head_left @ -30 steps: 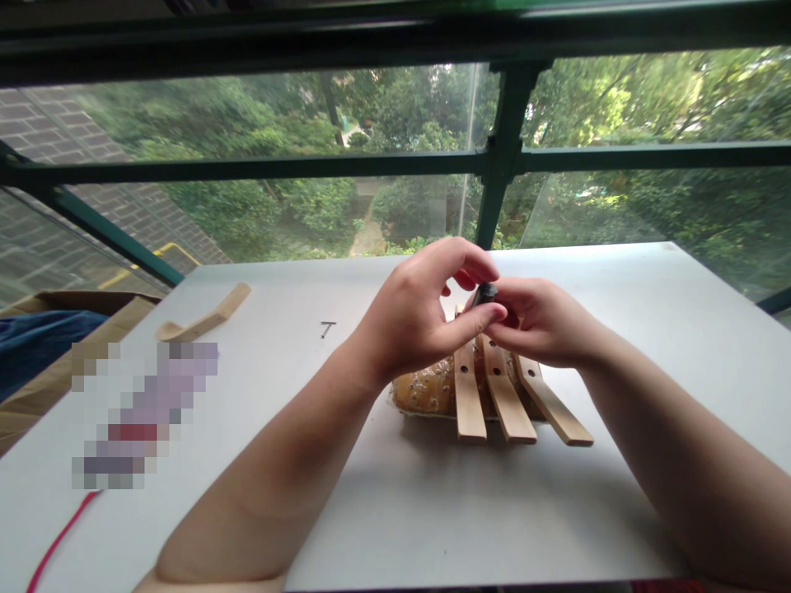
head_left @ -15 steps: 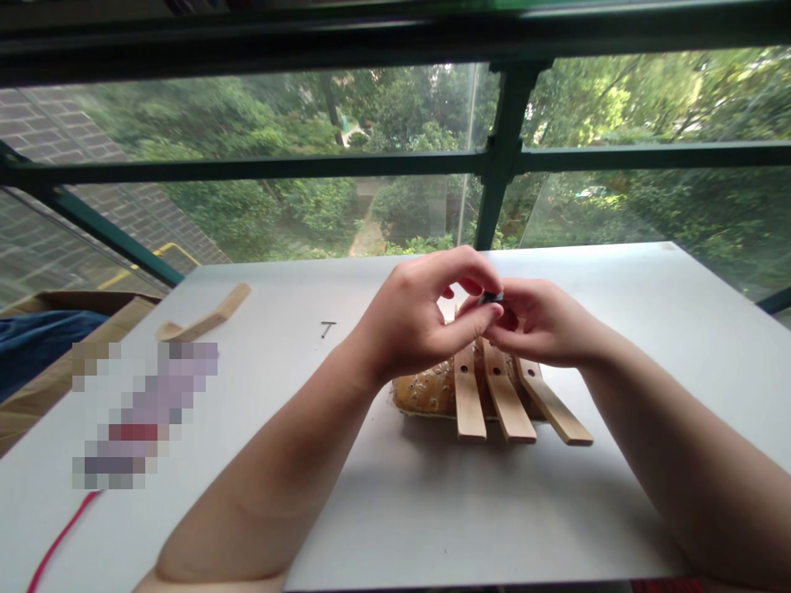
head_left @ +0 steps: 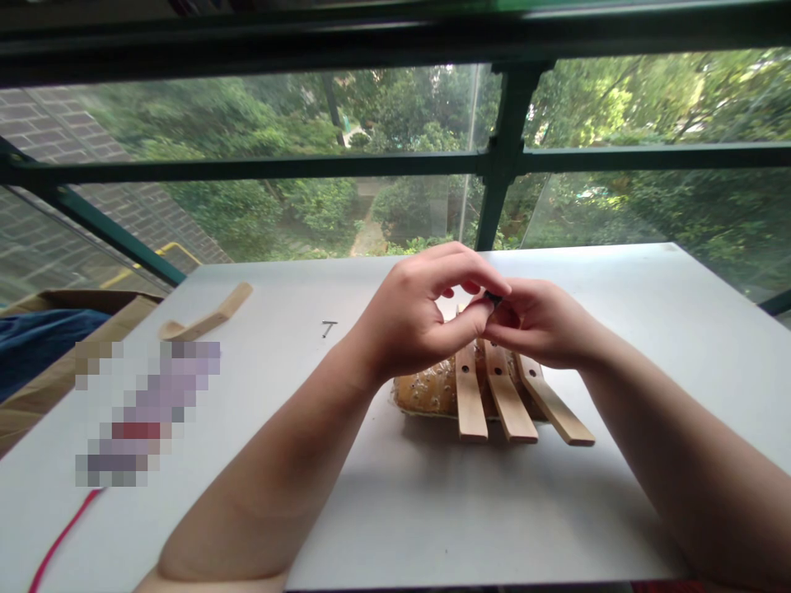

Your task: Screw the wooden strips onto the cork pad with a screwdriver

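Note:
My left hand (head_left: 426, 317) and my right hand (head_left: 547, 325) meet above the table, fingertips closed around a small dark piece (head_left: 493, 297). Most of it is hidden by the fingers, so its kind does not show. Under the hands lies a brown, rounded object (head_left: 426, 390) that looks wrapped in clear plastic. Three bent wooden strips (head_left: 473, 405) with dark holes or screw heads rest across it, their lower ends jutting toward me. My hands cover their upper parts.
On the white table (head_left: 395, 511), two thin dark screws or nails (head_left: 329, 329) lie left of my hands. Farther left are another bent wooden strip (head_left: 213, 317), a blurred-out purple item (head_left: 154, 403) and a red cord (head_left: 62, 535). A cardboard box (head_left: 117, 329) stands beside the table; windows are behind.
The fingers of my left hand have shifted slightly around the small dark piece, the index finger reaching farther right. Less of the piece's top shows now. The objects on the table stay put.

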Demonstrator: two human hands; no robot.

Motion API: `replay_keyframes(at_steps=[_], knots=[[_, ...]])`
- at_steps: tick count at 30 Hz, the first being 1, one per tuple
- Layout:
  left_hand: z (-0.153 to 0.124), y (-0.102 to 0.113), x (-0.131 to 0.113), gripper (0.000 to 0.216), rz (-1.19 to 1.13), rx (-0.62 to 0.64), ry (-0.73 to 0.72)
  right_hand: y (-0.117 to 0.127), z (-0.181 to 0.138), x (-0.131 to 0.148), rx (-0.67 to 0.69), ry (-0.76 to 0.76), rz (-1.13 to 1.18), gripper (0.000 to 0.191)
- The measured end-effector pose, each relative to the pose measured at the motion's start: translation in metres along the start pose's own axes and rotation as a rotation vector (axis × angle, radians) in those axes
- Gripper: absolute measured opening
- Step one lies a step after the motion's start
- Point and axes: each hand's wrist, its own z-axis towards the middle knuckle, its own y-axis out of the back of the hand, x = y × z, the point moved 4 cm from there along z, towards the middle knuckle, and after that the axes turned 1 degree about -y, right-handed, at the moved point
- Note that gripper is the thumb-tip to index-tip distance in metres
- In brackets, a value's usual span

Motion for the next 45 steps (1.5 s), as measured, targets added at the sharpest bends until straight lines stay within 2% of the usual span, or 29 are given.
replay_keyframes(at_steps=[21, 36, 42, 45], knots=[[-0.001, -0.001, 0.002, 0.029, -0.113, 0.009, 0.028, -0.004, 0.002, 0.000, -0.072, 0.030, 0.012, 0.019], [-0.001, -0.002, 0.003, 0.029, -0.149, -0.005, 0.035, -0.006, 0.002, 0.002, -0.134, 0.036, -0.061, 0.023], [-0.001, -0.005, 0.001, 0.020, -0.150, 0.018, 0.023, -0.005, 0.003, 0.007, -0.097, 0.056, -0.095, 0.017], [-0.002, -0.006, 0.002, 0.022, -0.157, 0.036, 0.019, -0.001, 0.003, 0.009, -0.053, 0.076, -0.064, 0.021]])
